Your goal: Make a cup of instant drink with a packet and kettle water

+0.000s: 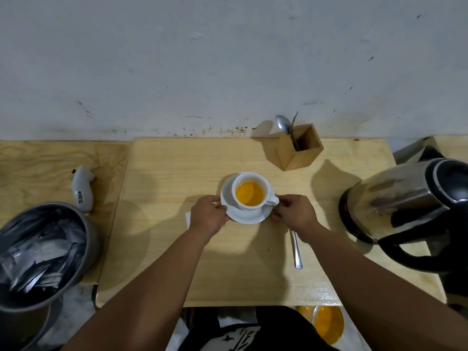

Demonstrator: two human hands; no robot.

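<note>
At frame centre, a left hand (209, 214) and right hand (295, 214) grip opposite rims of a glossy white saucer (249, 216) bearing a white ceramic cup (250, 192) of orange drink. A steel kettle (405, 198) stands right; a white device (83, 191) at left reads "JS0010".

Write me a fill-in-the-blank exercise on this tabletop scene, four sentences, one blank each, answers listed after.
1. The white cup holds a liquid coloured ____.
2. The cup stands on a white ____, which the left hand and right hand grip at opposite edges.
3. The steel kettle sits on the person's ____ side.
4. A spoon stands in the ____ holder by the wall.

Answers: orange; saucer; right; wooden
</note>
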